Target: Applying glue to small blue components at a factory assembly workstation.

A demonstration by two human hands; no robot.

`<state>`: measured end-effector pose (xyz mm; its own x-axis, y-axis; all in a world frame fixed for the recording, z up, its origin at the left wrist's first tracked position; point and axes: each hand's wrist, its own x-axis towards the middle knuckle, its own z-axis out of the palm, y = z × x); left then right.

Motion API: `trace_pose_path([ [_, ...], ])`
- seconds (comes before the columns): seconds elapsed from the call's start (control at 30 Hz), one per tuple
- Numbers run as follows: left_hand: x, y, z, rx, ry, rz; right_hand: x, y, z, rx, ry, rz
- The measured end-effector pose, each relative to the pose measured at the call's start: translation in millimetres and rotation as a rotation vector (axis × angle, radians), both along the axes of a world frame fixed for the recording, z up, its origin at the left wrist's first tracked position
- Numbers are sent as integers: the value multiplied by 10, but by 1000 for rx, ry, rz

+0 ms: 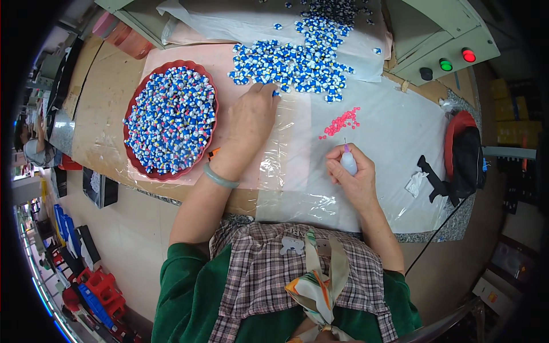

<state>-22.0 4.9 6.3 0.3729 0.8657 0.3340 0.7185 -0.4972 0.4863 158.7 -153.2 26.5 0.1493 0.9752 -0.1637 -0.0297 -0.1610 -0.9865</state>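
Observation:
At the near edge of a spread of small blue-and-white pieces [286, 66], my left hand [251, 117] has its fingertips pinched on one small blue-and-white piece [276, 93], mostly covered by the fingers. My right hand [360, 177] is wrapped round a small squeeze bottle [347, 162], pale, with a purple needle tip pointing up and away from me. Just beyond that tip lies a scatter of tiny pink pieces [341, 122] on the pale sheet. Left of my left hand stands a red scalloped tray [215, 111] heaped with blue-and-white pieces, with pink bits showing among them.
A greenish machine housing [440, 46] with red and green lit buttons stands at the back right. A black-and-red bag [464, 157] and a crumpled white tissue [416, 183] lie at the right. Clear plastic sheeting [277, 154] covers the table's middle. Reddish clear containers [123, 35] stand far left.

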Motion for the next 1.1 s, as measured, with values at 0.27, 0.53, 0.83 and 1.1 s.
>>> trace_pose_path([
  [0.27,-26,-109,226,-411,-152,-116,114,-49,-19,-27,-55,-27],
  [0.53,-163,-655,175,-1025,-769,-379,275,-92,33,80,164,-97],
  [0.83,-122,-894,206,-1333,-877,-287,232,-121,131,122,106,-230],
  [1.1,-115,-946,176,-1058,-802,-345,114,-157,224,290,-299,-174],
])
